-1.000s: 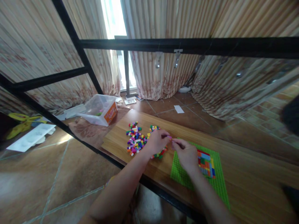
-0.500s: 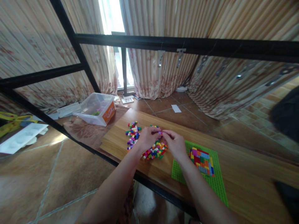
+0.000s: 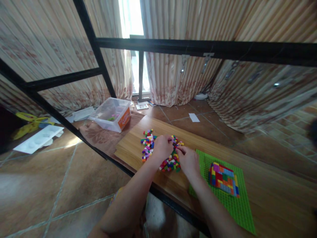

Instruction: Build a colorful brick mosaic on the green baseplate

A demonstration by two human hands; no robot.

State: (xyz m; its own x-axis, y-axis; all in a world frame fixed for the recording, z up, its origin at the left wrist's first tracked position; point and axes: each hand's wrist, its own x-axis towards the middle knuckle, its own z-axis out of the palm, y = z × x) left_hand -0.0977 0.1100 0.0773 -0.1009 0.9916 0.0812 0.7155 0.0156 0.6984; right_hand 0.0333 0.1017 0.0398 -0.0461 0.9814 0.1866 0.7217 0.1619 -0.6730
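Over a pile of small loose toy bricks (image 3: 170, 163) on the wooden tabletop, my left hand (image 3: 163, 147) reaches in with curled fingers. Its fingertips are among the bricks, and what they hold is too small to make out. My right hand (image 3: 188, 160) is just beside it, thumb and fingers pinched together at the pile's right edge. Whatever lies in that pinch cannot be made out. Under my right forearm lies a green studded baseplate (image 3: 244, 205). On it stands a low rectangular build of multicoloured bricks (image 3: 224, 179).
A clear plastic box (image 3: 104, 124) with an orange label and a few pieces inside stands beyond the table's left end. Black metal bars (image 3: 158, 44) cross in front of the curtains (image 3: 170, 79). White paper (image 3: 193, 117) lies on the tiled floor.
The view has swung left, so things appear further right. Earlier my fingertips met at a small purple brick; now they are slightly apart and lower into the pile, and that brick is not visible.
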